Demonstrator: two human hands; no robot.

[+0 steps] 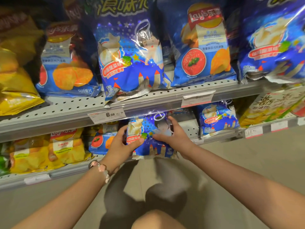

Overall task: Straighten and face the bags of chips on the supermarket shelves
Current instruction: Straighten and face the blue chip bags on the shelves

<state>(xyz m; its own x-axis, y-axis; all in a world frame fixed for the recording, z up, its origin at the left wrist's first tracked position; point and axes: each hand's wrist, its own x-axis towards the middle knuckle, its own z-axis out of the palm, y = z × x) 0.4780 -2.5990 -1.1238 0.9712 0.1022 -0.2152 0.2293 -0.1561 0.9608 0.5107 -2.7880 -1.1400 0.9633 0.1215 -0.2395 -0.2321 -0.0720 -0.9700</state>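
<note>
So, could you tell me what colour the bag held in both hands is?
Mostly blue, seen in the head view: the bag.

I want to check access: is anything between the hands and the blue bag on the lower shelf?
Nothing visible. The left hand and the right hand already hold the blue bag by its two sides, at the front of the lower shelf.

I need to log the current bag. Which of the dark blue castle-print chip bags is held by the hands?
The dark blue castle-print bag on the lower shelf, gripped by left hand and right hand; the others stand untouched.
</note>
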